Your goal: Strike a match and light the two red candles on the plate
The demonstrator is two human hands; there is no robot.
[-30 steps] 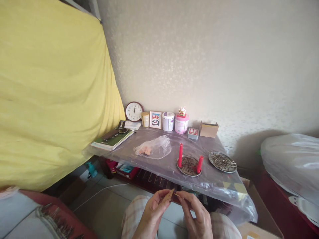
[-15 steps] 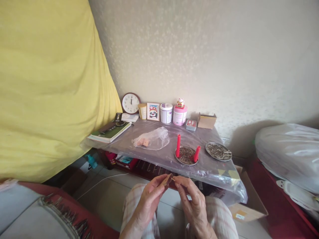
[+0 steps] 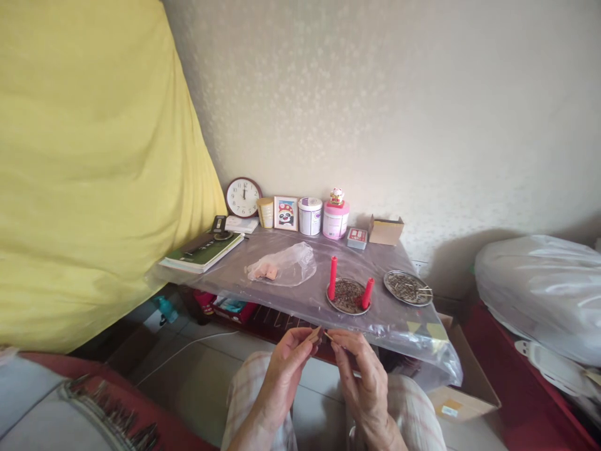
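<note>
My left hand (image 3: 287, 363) pinches a small tan matchbox (image 3: 316, 334) above my lap. Close beside it, my right hand (image 3: 360, 366) grips a thin pale matchstick (image 3: 329, 336) between thumb and forefinger, its end pointing at the box. Whether the two touch is too small to make out. Beyond the hands, on the low table, a round metal plate (image 3: 348, 309) of dark grains bears two red candles: a taller upright one (image 3: 333, 279) and a shorter tilted one (image 3: 367, 294). No flame shows on either.
Right of the candles lies another plate (image 3: 407, 303) with pale sticks on its rim. A clear plastic bag (image 3: 300, 266) lies mid-table. Books (image 3: 204, 252), a clock (image 3: 243, 197) and tubs (image 3: 310, 217) line the back and left. An open carton (image 3: 464, 401) stands right.
My head view has shifted slightly, so the table appears a little further left and lower. Both hands keep their grips; the matchstick's end seems slightly farther from the matchbox.
</note>
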